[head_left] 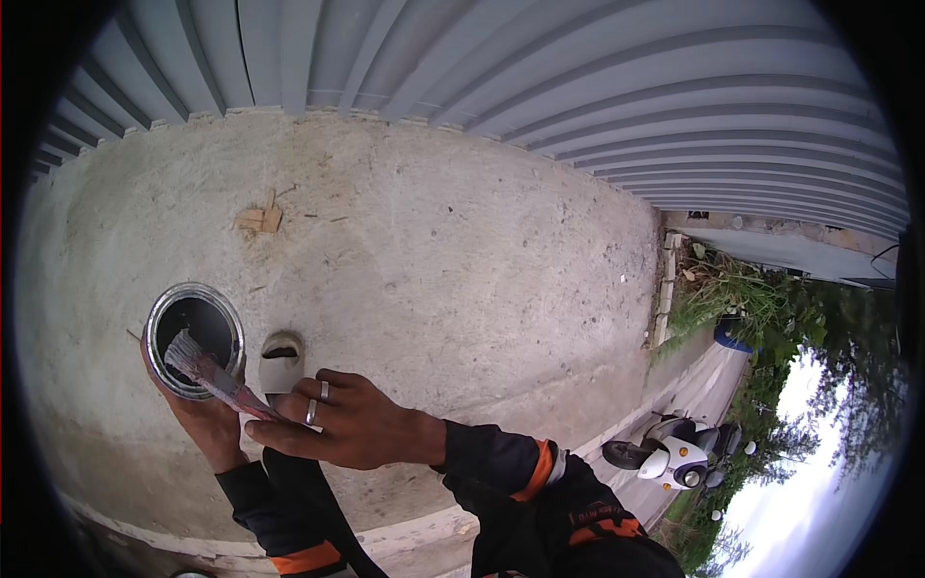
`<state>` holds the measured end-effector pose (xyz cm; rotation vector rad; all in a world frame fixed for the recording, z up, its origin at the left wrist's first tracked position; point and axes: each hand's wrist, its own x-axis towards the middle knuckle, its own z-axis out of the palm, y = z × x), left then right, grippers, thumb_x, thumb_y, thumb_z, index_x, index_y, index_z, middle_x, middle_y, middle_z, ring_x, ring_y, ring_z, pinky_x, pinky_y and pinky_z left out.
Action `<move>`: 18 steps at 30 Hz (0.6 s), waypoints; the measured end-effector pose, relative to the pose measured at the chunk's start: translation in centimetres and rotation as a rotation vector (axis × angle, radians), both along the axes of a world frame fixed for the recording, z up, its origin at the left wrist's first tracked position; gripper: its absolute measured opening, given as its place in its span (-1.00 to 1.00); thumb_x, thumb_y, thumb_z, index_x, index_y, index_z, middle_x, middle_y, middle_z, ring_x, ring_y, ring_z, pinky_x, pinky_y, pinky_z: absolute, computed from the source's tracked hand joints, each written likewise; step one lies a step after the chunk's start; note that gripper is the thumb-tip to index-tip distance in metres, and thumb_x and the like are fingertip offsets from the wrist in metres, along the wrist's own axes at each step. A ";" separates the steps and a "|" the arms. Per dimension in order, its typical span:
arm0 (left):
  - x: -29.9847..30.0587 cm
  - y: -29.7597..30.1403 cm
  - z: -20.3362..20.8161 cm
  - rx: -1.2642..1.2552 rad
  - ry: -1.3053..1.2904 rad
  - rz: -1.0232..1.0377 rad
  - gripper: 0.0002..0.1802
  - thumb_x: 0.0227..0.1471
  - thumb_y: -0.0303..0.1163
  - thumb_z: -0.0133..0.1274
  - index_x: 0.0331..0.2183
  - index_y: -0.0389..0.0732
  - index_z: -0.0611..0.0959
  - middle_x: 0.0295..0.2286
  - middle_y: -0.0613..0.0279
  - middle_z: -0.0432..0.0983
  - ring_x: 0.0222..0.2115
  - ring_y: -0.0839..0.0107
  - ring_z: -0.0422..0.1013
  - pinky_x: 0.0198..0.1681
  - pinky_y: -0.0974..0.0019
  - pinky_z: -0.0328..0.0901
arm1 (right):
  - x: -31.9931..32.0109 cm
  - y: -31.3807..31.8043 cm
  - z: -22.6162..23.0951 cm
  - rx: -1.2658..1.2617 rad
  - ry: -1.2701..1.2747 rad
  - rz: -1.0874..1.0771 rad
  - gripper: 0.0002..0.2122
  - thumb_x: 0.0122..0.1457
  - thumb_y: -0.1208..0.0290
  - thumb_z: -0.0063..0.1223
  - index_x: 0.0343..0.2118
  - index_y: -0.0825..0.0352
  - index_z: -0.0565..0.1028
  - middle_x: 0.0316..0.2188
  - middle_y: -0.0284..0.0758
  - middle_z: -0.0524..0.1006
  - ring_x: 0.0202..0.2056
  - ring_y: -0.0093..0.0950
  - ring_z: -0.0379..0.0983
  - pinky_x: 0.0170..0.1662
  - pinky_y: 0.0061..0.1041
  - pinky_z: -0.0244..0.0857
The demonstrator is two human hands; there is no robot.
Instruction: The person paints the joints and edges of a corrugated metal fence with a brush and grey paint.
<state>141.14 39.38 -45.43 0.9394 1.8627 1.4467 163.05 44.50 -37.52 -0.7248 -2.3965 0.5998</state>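
Observation:
My left hand [204, 424] is wrapped around the side of an open metal paint can [237, 323], which I hold up off the ground. Dark grey paint shows inside the can. In my right hand [352, 421], closed around its handle end, is a paintbrush [214, 377] smeared with pale and reddish paint. The brush slants up to the left, its bristles over the can's mouth; whether they touch the paint I cannot tell. Two rings sit on my right fingers. Just right of the can, below my hands, is the pale toe of a shoe [280, 363].
Rough concrete [462, 279] lies underfoot, with wood scraps [260, 219] ahead on it. A grey ribbed metal wall [540, 67] runs along the far side. Off to the right are weeds [713, 299] and a parked white motor scooter [674, 460] beside the road.

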 end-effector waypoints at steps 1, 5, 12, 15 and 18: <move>0.0 0.0 0.1 0.020 -0.055 -0.004 0.04 0.09 -0.45 0.35 0.44 -0.19 0.12 0.28 0.02 0.28 0.24 0.21 0.31 0.30 0.13 0.28 | -0.1 0.0 -0.2 -0.023 0.011 0.019 -0.60 0.26 0.30 0.18 0.18 0.05 0.58 -0.23 -0.44 0.45 -0.22 -0.49 0.47 -0.24 -0.50 0.38; -1.1 0.1 0.4 -0.025 -0.024 0.026 0.18 -0.16 -0.55 0.52 0.39 -0.17 0.18 0.23 0.05 0.34 0.18 0.23 0.39 0.20 0.11 0.46 | -1.4 0.2 -1.6 -0.008 0.065 0.066 -0.59 0.21 0.28 0.25 0.15 0.04 0.59 -0.24 -0.44 0.46 -0.22 -0.49 0.49 -0.23 -0.47 0.42; -0.3 2.1 2.5 -0.035 0.065 0.006 0.30 -0.24 -0.40 0.59 0.41 -0.19 0.15 0.24 0.07 0.33 0.22 0.19 0.36 0.31 0.09 0.31 | -0.8 2.1 -4.9 0.151 0.156 -0.249 -0.50 0.03 0.44 0.44 0.09 0.00 0.62 -0.05 -0.32 0.41 -0.05 -0.31 0.42 -0.08 -0.32 0.42; -0.5 2.4 3.5 -0.089 0.039 0.019 0.31 -0.27 -0.40 0.59 0.41 -0.19 0.15 0.24 0.08 0.33 0.24 0.18 0.33 0.34 0.10 0.26 | 0.3 6.7 -7.2 0.160 0.056 -0.404 -0.55 0.06 0.56 0.36 0.06 0.11 0.64 -0.03 -0.23 0.42 -0.06 -0.21 0.42 -0.07 -0.23 0.34; -0.8 2.8 3.6 -0.063 0.003 0.020 0.29 -0.31 -0.49 0.57 0.39 -0.19 0.18 0.22 0.09 0.33 0.24 0.21 0.33 0.35 0.14 0.25 | 0.4 13.0 -8.9 0.227 -0.024 -0.469 -0.56 0.10 0.60 0.30 0.08 0.17 0.62 0.00 -0.17 0.45 -0.03 -0.20 0.42 -0.02 -0.21 0.30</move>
